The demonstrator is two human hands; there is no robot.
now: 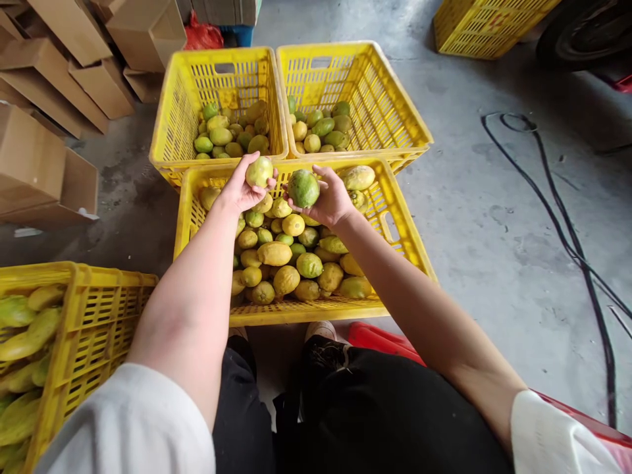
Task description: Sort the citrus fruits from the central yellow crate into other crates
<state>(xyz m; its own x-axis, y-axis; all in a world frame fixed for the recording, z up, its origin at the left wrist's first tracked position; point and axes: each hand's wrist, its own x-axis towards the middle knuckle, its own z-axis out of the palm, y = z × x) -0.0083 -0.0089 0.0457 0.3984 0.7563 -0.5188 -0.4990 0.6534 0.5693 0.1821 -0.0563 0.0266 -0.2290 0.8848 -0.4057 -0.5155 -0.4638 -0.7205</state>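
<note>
My left hand [243, 187] is closed round a pale yellow-green fruit [259, 172]. Just to its right, my right hand [332, 197] holds a round dark green fruit [303, 188], its fingers curled beneath. Both hands are above the far part of the near yellow crate [306, 315], which holds many yellow and green fruits [275, 253]. Behind it stand two more yellow crates side by side, the back left crate [165, 122] and the back right crate [395, 99], each with fruits at the bottom.
At the lower left is a yellow crate [101, 316] of long yellow-green fruits. Cardboard boxes [47, 85] pile up at the upper left. A black cable [567, 230] lies on the grey floor at right. Another yellow crate [486, 26] and a wheel [587, 33] are at the upper right.
</note>
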